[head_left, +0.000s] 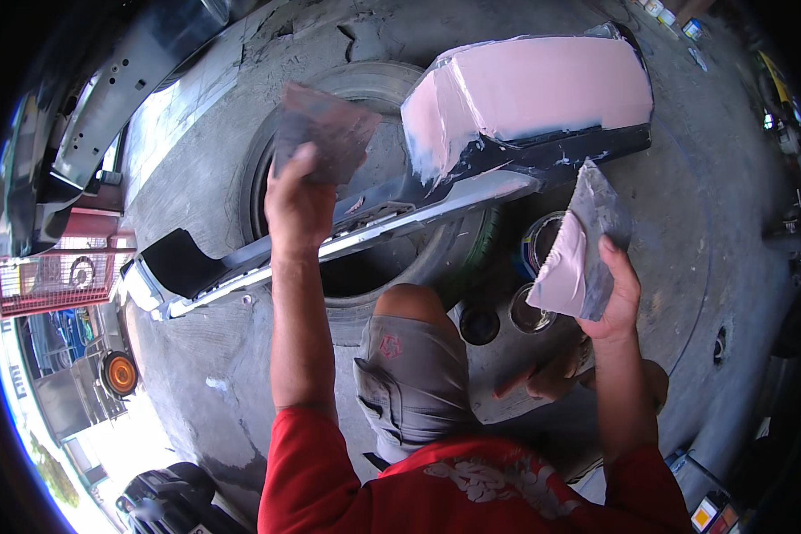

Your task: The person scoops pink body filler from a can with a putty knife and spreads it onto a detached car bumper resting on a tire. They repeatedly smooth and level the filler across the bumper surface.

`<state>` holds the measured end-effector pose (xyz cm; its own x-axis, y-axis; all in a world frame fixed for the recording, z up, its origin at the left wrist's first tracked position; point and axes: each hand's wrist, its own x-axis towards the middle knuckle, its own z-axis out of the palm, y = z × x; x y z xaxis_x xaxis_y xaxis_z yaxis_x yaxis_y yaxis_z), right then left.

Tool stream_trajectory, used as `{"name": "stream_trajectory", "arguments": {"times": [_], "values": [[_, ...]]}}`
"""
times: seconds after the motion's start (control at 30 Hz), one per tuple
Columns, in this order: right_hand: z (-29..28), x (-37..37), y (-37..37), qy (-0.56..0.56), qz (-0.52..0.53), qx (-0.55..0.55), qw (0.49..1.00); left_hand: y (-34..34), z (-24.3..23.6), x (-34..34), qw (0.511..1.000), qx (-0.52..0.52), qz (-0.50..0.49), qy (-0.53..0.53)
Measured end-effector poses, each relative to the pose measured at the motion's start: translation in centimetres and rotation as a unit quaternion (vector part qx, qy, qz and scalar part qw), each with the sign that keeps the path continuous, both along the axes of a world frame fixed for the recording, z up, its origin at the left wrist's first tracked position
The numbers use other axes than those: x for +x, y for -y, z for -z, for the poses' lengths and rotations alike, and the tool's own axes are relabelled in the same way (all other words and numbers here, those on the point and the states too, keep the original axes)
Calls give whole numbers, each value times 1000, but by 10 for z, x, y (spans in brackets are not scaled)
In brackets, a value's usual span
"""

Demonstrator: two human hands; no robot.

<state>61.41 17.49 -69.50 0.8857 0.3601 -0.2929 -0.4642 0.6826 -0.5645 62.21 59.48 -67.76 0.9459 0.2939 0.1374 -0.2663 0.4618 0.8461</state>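
My left hand point(298, 209) is closed on a flat, dark, squarish putty spreader point(329, 133), its edges slightly blurred. On the right, my right hand point(616, 298) grips a grey putty board point(603, 214) by its edge, with a thick layer of pink filler point(565, 271) along one side. Beyond both hands lies a car bumper point(543, 84), its far right end coated in pink filler over dark plastic. Its long pale edge runs toward the lower left, across a tyre point(356, 84). Neither hand touches the bumper.
Beside my right hand stand an open can point(532, 307) and another can point(543, 240) partly behind the board. A round black lid point(479, 323) lies by my knee. A vehicle part point(120, 98) fills the upper left, with a red mesh frame point(53, 276) below it.
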Motion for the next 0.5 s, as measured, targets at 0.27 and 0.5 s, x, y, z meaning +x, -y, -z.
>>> {"name": "stream_trajectory", "arguments": {"times": [0.27, 0.5], "values": [[-4, -4, -7, 5, 32, -57, 998, 29, 2, 91, 842, 529, -106, -28], [-7, -7, 0, 20, 37, -73, 996, 38, 15, 108, 812, 575, -100, 12]]}}
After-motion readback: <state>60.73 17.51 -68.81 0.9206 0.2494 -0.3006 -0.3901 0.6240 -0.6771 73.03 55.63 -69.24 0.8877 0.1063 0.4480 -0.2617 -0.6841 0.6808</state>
